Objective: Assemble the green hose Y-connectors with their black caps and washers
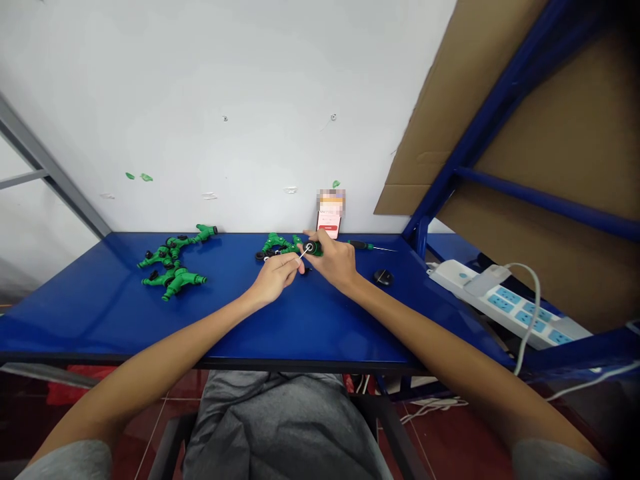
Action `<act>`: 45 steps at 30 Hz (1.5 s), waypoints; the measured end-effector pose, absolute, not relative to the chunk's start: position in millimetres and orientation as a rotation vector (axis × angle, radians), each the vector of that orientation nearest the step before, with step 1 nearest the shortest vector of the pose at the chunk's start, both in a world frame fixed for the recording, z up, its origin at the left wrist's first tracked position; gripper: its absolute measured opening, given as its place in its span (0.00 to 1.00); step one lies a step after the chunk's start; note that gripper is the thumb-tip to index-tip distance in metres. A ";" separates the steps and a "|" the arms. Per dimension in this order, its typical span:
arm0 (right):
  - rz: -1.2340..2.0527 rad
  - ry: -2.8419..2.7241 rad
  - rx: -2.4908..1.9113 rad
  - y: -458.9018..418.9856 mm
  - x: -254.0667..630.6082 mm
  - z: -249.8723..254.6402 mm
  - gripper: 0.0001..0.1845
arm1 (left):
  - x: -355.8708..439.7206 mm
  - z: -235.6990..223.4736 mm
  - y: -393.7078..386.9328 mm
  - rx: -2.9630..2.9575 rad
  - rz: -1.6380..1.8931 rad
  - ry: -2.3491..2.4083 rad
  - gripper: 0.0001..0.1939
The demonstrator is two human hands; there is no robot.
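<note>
Hands together over blue table (95,313): right hand (334,261) grips green hose connector (313,249), left hand (274,279) pinches thin pin (303,253) against it. Connector pile (171,262) sits left, second cluster (277,245) by hands; screwdriver (363,245) lies untouched.

Blue metal bench (100,313) bearing green plastic hose connectors (173,280), a green-handled screwdriver (361,245) and a small black part (383,277)

Bright, even light across the white wall (200,100), with soft glare along the glossy blue tabletop (320,327). Wide-angle bowing at the frame edges — the blue steel rack (500,97) curves — and the tiled floor (430,440) falls dim.
</note>
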State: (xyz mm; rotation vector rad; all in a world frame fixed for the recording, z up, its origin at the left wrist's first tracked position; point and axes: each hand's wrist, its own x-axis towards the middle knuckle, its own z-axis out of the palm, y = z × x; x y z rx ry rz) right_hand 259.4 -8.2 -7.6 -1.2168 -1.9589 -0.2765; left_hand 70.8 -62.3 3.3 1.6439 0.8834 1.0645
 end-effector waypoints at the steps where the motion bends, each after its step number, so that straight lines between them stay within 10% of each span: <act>1: -0.253 -1.948 -1.211 -7.7 258.9 -7.7 0.15 | 71.7 1.9 -62.7 1.646 1.089 0.879 0.17; 45: -0.175 -2.011 -1.320 -5.0 253.5 -10.2 0.11 | 75.4 -8.2 -55.1 1.373 1.065 0.857 0.14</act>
